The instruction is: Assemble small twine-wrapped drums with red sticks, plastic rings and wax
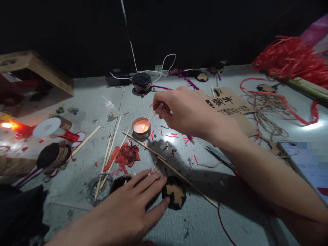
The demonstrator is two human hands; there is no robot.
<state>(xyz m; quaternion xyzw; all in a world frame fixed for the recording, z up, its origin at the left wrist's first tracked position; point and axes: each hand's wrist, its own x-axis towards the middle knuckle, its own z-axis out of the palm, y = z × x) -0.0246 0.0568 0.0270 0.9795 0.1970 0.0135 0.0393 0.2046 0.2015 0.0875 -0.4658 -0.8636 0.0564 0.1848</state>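
Observation:
My right hand (179,109) pinches a thin pale stick (153,117) whose lower tip reaches the flame of a small tin candle (141,127). My left hand (143,196) lies flat with its fingers spread, its thumb at the edge of a round cardboard piece (175,193) rimmed in black. Partly hidden beside that hand is another dark round piece (120,183). Left of the candle, red wax (127,155) has spread on the table near several wooden sticks (112,150). A long thin stick (189,183) runs diagonally right of my left hand.
A lit red candle (12,126) burns at the far left near a white spool (48,127). Dark scissors (220,157) lie under my right forearm. Torn cardboard (230,106), tangled twine (271,109) and a phone (304,164) are on the right. A glue bottle (110,106) stands behind.

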